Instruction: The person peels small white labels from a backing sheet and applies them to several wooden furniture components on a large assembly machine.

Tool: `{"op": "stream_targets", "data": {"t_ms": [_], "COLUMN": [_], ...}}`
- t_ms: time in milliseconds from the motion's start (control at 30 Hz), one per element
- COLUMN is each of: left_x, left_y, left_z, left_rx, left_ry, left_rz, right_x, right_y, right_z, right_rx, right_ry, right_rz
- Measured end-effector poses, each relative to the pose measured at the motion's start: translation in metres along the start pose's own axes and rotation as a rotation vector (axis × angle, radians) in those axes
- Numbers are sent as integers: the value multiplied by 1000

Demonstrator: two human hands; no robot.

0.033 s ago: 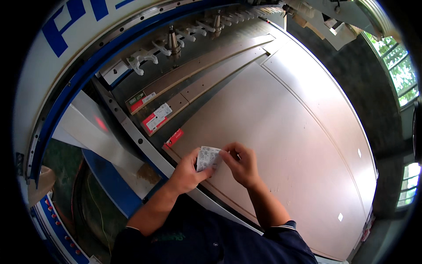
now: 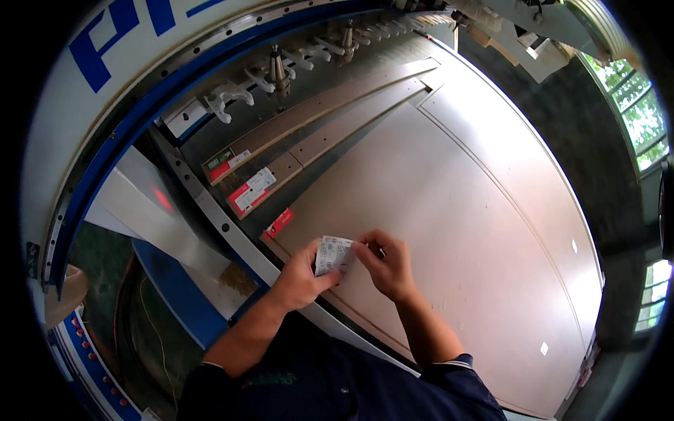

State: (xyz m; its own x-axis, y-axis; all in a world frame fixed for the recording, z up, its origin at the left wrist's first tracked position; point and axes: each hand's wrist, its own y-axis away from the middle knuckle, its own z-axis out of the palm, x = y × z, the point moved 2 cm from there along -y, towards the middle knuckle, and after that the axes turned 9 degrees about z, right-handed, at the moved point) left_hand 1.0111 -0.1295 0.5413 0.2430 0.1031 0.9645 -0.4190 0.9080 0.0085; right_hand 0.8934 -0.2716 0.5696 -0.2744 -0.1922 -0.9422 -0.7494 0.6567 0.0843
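Note:
Over the near left edge of a large brownish board, my left hand grips a small white printed label between thumb and fingers. Whether it is one sheet or a stack, I cannot tell. My right hand is closed in a pinch at the label's upper right corner, its other fingers curled. Just beyond my hands, a red sticker lies on the board's corner. Two narrow strips of board lie past it; the nearer strip carries a red and white label, and the farther strip another.
Along the far side runs a row of white tool forks, with metal tool holders in some. A blue and white machine beam curves round the left. Two small white stickers, one here, sit on the board's right part. Windows stand at right.

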Motion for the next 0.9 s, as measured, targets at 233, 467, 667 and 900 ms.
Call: {"op": "stream_targets", "data": {"t_ms": [233, 467, 667, 900], "left_x": [-5, -13, -10, -29], "left_y": [-4, -6, -8, 10], "left_z": [5, 4, 0, -16], "left_rx": [-49, -63, -114, -87], "left_ry": [-42, 22, 14, 79], "left_rz": [-32, -67, -38, -82], "right_x": [13, 19, 10, 12], "right_y": [-7, -16, -27, -71], "right_z": [-7, -6, -9, -60], "right_rx": [-8, 37, 52, 291], "right_ry": [-174, -365, -511, -591], "right_rz": [123, 93, 85, -12]}}
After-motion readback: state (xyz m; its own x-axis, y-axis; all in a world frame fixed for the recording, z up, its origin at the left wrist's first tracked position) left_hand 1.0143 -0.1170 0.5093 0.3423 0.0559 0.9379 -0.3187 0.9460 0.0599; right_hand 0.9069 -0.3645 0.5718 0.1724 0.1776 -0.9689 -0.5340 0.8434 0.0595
